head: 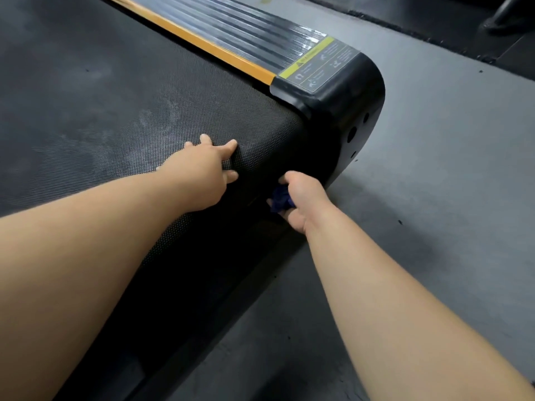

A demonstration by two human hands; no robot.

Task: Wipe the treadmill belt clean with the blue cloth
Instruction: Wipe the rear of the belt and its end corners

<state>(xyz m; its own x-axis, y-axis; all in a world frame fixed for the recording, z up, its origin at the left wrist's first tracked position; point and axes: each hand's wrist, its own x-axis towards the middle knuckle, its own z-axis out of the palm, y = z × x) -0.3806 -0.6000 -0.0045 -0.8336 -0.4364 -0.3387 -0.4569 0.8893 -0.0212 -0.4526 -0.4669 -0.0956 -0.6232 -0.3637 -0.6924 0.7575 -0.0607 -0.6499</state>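
Observation:
The black textured treadmill belt (110, 105) fills the left and middle, with pale dusty smears on its surface. My left hand (199, 175) rests flat on the belt near its rear end, fingers spread and straight. My right hand (301, 201) grips a bunched dark blue cloth (280, 199) against the curved rear edge of the belt, just left of the black end cap (347, 111). Most of the cloth is hidden inside my fist.
An orange strip (199, 41) and a ribbed black side rail (246, 27) run along the belt's right side, ending at a yellow-and-grey warning label (318, 65). Grey floor (434, 183) lies to the right, with a dark mat (434, 21) at the top right.

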